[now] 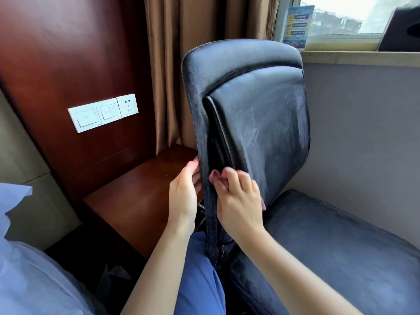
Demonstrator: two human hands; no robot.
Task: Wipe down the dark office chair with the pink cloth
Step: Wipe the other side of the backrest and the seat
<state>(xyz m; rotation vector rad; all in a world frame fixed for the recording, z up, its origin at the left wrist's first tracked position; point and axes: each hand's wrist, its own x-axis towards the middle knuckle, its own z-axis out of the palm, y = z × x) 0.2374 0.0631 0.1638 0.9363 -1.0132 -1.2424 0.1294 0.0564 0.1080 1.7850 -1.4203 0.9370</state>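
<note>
The dark office chair (256,114) fills the middle, its worn backrest upright and its dusty seat spreading to the lower right. My left hand (184,192) grips the backrest's left edge near its lower part, thumb on the side rim. My right hand (238,201) holds the pink cloth (216,175) bunched under its fingers and presses it into the seam between the outer rim and the inner back cushion. Only small bits of the cloth show above and right of my fingers.
A brown wooden nightstand (136,192) stands left of the chair, under a dark wood panel with white switches and a socket (103,112). Brown curtains (172,64) hang behind. A window ledge (354,56) runs at the upper right. Pale bedding (27,269) lies at the lower left.
</note>
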